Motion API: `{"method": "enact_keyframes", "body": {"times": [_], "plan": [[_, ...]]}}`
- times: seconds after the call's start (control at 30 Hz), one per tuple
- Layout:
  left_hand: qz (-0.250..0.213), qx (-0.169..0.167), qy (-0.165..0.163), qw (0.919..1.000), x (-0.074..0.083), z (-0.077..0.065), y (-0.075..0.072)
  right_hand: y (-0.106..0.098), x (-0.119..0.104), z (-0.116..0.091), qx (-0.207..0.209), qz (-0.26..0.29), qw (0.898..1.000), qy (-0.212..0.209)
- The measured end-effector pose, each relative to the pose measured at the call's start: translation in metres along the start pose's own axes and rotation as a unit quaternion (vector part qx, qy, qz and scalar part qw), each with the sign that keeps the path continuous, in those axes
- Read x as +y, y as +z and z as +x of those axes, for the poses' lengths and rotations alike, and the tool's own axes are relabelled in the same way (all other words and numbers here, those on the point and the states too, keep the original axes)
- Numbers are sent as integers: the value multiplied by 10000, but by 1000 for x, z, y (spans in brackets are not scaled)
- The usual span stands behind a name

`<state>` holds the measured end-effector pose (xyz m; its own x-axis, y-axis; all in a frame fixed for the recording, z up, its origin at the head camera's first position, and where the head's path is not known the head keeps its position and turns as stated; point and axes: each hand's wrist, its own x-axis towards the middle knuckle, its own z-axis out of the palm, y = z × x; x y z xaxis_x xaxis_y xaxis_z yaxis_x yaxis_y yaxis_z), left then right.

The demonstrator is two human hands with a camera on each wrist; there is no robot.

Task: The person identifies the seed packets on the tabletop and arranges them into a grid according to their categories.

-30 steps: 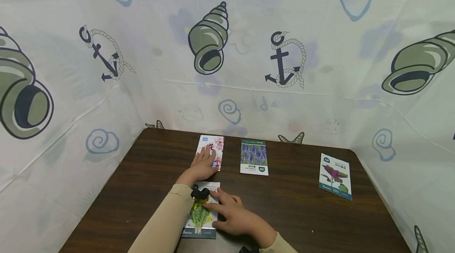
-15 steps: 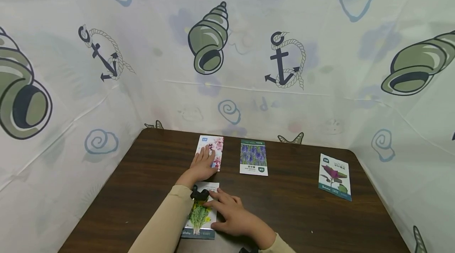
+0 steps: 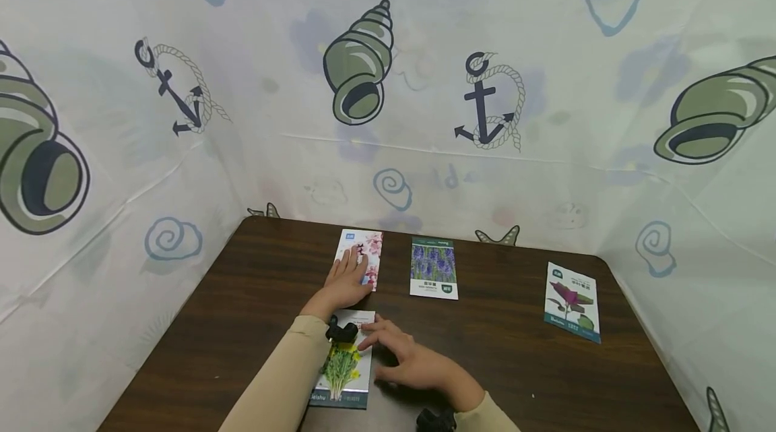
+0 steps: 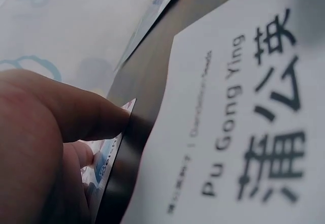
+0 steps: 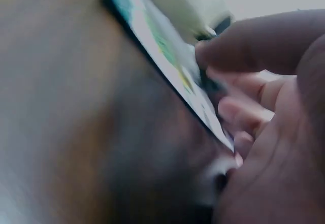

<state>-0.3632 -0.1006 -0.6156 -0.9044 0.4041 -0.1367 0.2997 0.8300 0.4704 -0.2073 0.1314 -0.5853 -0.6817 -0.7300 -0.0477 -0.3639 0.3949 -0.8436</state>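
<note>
My left hand (image 3: 343, 284) lies flat with spread fingers on a white packet with pink blossoms (image 3: 372, 257), near the back of the table. Below that wrist is a dandelion seed packet (image 3: 342, 371), partly hidden by the sleeve; its label reads "Pu Gong Ying" in the left wrist view. At this packet's right edge is my right hand (image 3: 415, 361), its fingers loosely bent. The index fingertip reaches over the edge, while the thumb stands off to the right. Motion blurs the right wrist view, where the packet (image 5: 172, 66) appears beside the fingers; contact is unclear.
A packet with purple flower spikes (image 3: 433, 267) lies right of the blossom packet. Farther right is one with a dark pink flower (image 3: 572, 300). The brown wooden table (image 3: 485, 351) meets printed cloth walls (image 3: 424, 162) at its back and sides.
My right hand has shifted slightly right, its thumb and fingers drawing back from the dandelion seed packet. The left hand stays in place on the blossom packet.
</note>
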Motion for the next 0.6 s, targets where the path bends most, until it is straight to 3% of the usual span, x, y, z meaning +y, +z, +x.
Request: {"method": "enact_keyframes", "body": {"times": [0.07,0.17,0.23,0.3,0.43,0.6], "plan": [[-53,16,-10,10000,0,0,0,-9,9,-2,43,1020,9947,-71],[-81,47,-48,9999,0,0,1,-20,22,-6,280,2376,9705,-285],[-110,91,-50,9999,1,0,2,-25,28,-9,487,2874,9554,-469],[-93,125,-56,9999,1,0,3,-29,33,-11,702,3046,9477,-642],[-29,188,-83,9998,2,1,4,-37,42,-15,1122,2968,9441,-896],[-15,300,-40,9995,2,-3,5,-50,53,-24,1866,2965,9319,-936]]}}
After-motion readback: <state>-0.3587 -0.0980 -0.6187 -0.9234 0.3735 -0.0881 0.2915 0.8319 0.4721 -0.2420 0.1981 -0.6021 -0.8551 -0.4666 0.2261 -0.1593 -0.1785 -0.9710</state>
